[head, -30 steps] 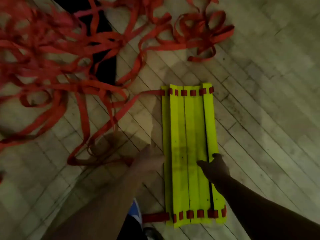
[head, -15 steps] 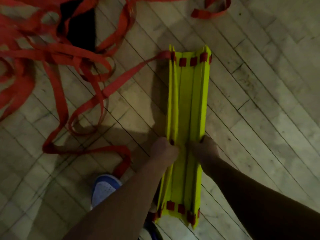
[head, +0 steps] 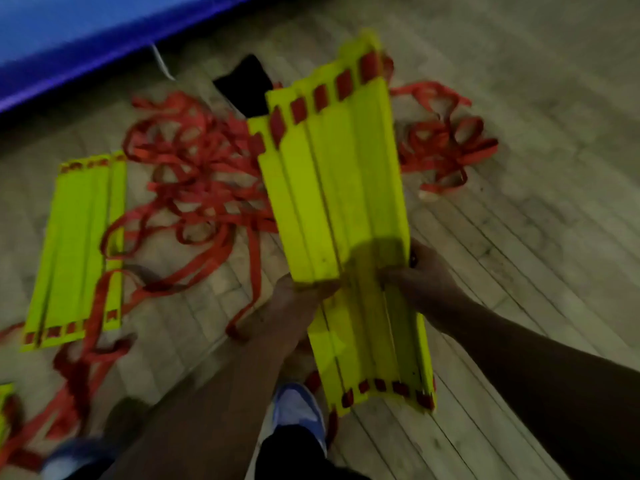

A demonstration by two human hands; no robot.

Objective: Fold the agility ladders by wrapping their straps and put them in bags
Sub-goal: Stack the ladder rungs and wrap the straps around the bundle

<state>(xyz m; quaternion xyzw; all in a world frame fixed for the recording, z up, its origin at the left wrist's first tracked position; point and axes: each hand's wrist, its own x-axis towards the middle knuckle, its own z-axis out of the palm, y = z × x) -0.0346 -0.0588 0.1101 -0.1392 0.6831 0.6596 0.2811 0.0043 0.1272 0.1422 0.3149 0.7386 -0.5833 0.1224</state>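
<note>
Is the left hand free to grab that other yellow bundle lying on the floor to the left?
Probably not right now. The left hand grips the held rung stack along with the right hand. The floor bundle lies open to the left, partly draped by red straps.

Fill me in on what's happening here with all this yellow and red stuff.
A person is packing up agility ladders. Both hands, left and right, grip a gathered stack of yellow rungs around its middle, lifted off the wooden floor. Its red straps trail in a loose tangle on the floor, not yet wrapped. A second rung stack lies flat to the left. A dark item lies beyond the tangle; whether it is a bag is unclear.
</note>
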